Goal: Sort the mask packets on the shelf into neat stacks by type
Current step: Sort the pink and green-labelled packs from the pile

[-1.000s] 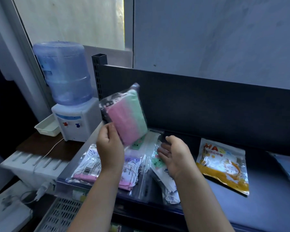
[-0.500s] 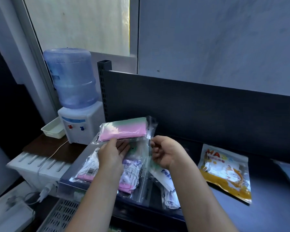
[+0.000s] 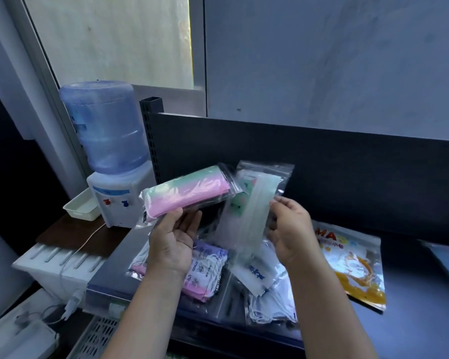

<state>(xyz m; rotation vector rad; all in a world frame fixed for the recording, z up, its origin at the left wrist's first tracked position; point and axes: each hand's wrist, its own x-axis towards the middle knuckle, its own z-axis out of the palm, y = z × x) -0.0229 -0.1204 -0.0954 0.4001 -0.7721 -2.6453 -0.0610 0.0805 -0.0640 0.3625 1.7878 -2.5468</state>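
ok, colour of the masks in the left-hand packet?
Pink and pale green, in a clear packet held by the left hand; head view.

Your left hand (image 3: pixel 171 244) grips a pink-and-green mask packet (image 3: pixel 188 194) by its lower edge, lifted above the dark shelf (image 3: pixel 412 320). Your right hand (image 3: pixel 292 234) pinches a clear packet of pale green masks (image 3: pixel 254 203), raised just beside the first. Below them on the shelf lie a pink and purple packet (image 3: pixel 208 270), white mask packets (image 3: pixel 270 288) and, to the right, an orange packet (image 3: pixel 350 263). A water dispenser (image 3: pixel 109 151) stands left of the shelf.
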